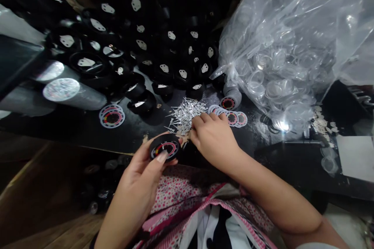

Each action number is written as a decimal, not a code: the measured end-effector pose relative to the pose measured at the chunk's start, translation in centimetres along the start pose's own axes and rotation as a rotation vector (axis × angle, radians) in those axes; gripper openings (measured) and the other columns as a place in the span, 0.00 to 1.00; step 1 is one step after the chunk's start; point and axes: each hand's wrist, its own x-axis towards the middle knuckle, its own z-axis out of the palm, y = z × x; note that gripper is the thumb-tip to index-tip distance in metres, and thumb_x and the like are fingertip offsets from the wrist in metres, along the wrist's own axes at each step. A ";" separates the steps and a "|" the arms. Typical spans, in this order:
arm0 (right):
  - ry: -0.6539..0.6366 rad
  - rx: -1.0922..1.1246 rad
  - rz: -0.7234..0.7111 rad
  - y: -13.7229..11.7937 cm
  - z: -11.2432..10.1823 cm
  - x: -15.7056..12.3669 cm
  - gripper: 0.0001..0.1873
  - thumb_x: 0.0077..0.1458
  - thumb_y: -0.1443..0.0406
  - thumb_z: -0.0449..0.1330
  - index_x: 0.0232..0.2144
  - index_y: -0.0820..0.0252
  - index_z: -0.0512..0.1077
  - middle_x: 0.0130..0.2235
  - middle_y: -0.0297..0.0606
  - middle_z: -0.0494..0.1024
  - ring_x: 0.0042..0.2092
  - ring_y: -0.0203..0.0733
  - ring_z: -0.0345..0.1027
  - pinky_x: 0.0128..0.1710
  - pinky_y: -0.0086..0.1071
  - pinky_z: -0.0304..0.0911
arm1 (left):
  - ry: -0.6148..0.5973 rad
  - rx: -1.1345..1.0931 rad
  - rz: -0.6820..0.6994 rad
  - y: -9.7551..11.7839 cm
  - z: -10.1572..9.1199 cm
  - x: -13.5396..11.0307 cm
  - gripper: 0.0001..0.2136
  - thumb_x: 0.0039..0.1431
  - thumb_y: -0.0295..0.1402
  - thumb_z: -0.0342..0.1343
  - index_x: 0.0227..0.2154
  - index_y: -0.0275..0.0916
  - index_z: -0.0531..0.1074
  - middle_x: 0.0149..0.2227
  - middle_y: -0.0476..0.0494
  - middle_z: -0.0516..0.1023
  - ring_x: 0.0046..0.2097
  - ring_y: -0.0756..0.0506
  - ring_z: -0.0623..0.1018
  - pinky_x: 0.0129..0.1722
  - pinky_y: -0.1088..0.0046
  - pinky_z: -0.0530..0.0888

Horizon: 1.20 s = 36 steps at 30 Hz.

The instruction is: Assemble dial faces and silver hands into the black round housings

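Note:
My left hand (143, 175) grips a round black gauge housing (152, 151) with a printed dial (172, 148) in it. The thumb presses on the dial's face. To the right, my right hand (214, 138) touches the near right edge of a heap of small white gauge pointers (187, 113). Its fingers are bent and closed, with the tips partly hidden; I cannot make out what is between them. Just past those knuckles lies a fanned row of printed dial discs (241, 119).
Many black housings (182, 74) with pale metal plates are piled at the back. A plastic bag (277, 54) of clear round covers stands right. Stacked dials (112, 118) and wrapped rolls (76, 93) lie left. A white card (356, 157) rests at far right.

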 end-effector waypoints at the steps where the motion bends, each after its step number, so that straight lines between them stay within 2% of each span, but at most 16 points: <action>1: 0.002 -0.023 -0.006 -0.1 0.2 0.3 0.10 0.64 0.67 0.52 0.39 0.63 0.73 0.40 0.50 0.79 0.42 0.55 0.72 0.41 0.46 0.59 | 0.009 -0.034 -0.011 0.1 0.2 0.0 0.12 0.53 0.35 0.67 0.41 0.45 0.79 0.44 0.46 0.84 0.47 0.41 0.80 0.41 0.70 0.78; 4: 0.006 -0.003 -0.004 -0.2 0.2 0.4 0.09 0.64 0.68 0.52 0.38 0.63 0.73 0.39 0.48 0.80 0.41 0.53 0.72 0.41 0.44 0.58 | -0.004 -0.128 -0.038 0.3 1.1 0.2 0.08 0.56 0.34 0.63 0.40 0.44 0.78 0.44 0.45 0.83 0.50 0.41 0.80 0.46 0.67 0.79; 7: -0.005 0.134 0.021 0.0 -0.3 -0.4 0.08 0.64 0.65 0.54 0.35 0.61 0.72 0.38 0.43 0.80 0.41 0.49 0.72 0.42 0.42 0.57 | -0.041 -0.208 0.006 0.4 2.3 0.6 0.07 0.59 0.34 0.62 0.41 0.44 0.78 0.47 0.46 0.82 0.55 0.40 0.77 0.57 0.60 0.74; 9: 0.002 0.223 0.043 0.1 -0.6 -1.2 0.08 0.64 0.63 0.56 0.35 0.60 0.72 0.38 0.40 0.79 0.41 0.46 0.71 0.43 0.40 0.56 | -0.066 -0.223 0.005 0.3 3.0 0.9 0.07 0.59 0.34 0.61 0.41 0.44 0.78 0.47 0.46 0.82 0.58 0.39 0.76 0.60 0.59 0.71; 13: 0.082 0.288 0.051 0.6 -0.6 -2.7 0.08 0.62 0.60 0.60 0.37 0.60 0.72 0.40 0.40 0.78 0.43 0.47 0.69 0.43 0.39 0.55 | -0.097 -0.236 -0.025 0.2 3.8 1.0 0.07 0.62 0.33 0.60 0.42 0.44 0.78 0.47 0.46 0.83 0.57 0.39 0.77 0.61 0.58 0.70; 17: 0.201 0.290 0.021 1.4 -0.5 -3.8 0.10 0.65 0.62 0.57 0.32 0.59 0.72 0.35 0.39 0.76 0.40 0.44 0.66 0.44 0.40 0.54 | -0.123 -0.256 -0.090 0.3 3.7 0.7 0.07 0.62 0.34 0.59 0.40 0.41 0.78 0.45 0.42 0.84 0.53 0.39 0.80 0.57 0.57 0.74; 19: 0.243 0.389 0.019 1.7 -0.6 -4.3 0.09 0.65 0.63 0.57 0.31 0.59 0.71 0.33 0.37 0.75 0.38 0.42 0.66 0.44 0.39 0.55 | -0.140 -0.253 -0.129 0.5 3.8 0.7 0.08 0.62 0.36 0.58 0.42 0.40 0.77 0.45 0.40 0.85 0.51 0.39 0.81 0.55 0.56 0.75; 22: 0.281 0.645 0.012 1.7 -1.1 -4.8 0.07 0.65 0.64 0.58 0.32 0.59 0.70 0.32 0.34 0.74 0.37 0.38 0.66 0.43 0.36 0.58 | -0.094 -0.187 -0.080 0.6 4.5 0.8 0.13 0.61 0.38 0.58 0.49 0.46 0.74 0.46 0.43 0.84 0.48 0.42 0.82 0.53 0.60 0.76; 24: 0.283 0.724 0.003 1.5 -1.4 -5.0 0.07 0.65 0.65 0.57 0.33 0.59 0.70 0.33 0.34 0.75 0.37 0.38 0.67 0.42 0.35 0.58 | -0.081 -0.126 -0.044 0.5 5.3 0.9 0.15 0.59 0.35 0.61 0.49 0.47 0.74 0.45 0.45 0.84 0.47 0.42 0.82 0.51 0.64 0.77; 28: 0.244 0.616 0.048 1.4 -1.6 -5.3 0.06 0.65 0.67 0.56 0.34 0.61 0.71 0.34 0.37 0.75 0.39 0.40 0.66 0.41 0.36 0.57 | -0.196 -0.049 -0.086 -0.2 6.6 1.0 0.10 0.54 0.28 0.64 0.39 0.45 0.77 0.41 0.48 0.82 0.47 0.45 0.81 0.49 0.72 0.76; 32: 0.214 0.577 0.093 1.7 -1.7 -5.4 0.06 0.65 0.68 0.56 0.33 0.61 0.70 0.34 0.37 0.75 0.38 0.40 0.65 0.41 0.37 0.56 | -0.237 -0.038 -0.061 -1.5 6.2 1.2 0.10 0.57 0.33 0.64 0.42 0.50 0.77 0.41 0.55 0.81 0.45 0.50 0.80 0.49 0.77 0.74; 36: 0.195 0.624 0.101 2.0 -1.8 -5.4 0.07 0.65 0.67 0.56 0.33 0.60 0.69 0.34 0.35 0.74 0.38 0.39 0.65 0.40 0.36 0.55 | -0.262 -0.017 -0.020 -2.0 5.7 1.1 0.09 0.57 0.33 0.65 0.41 0.51 0.77 0.43 0.57 0.79 0.45 0.53 0.78 0.49 0.80 0.73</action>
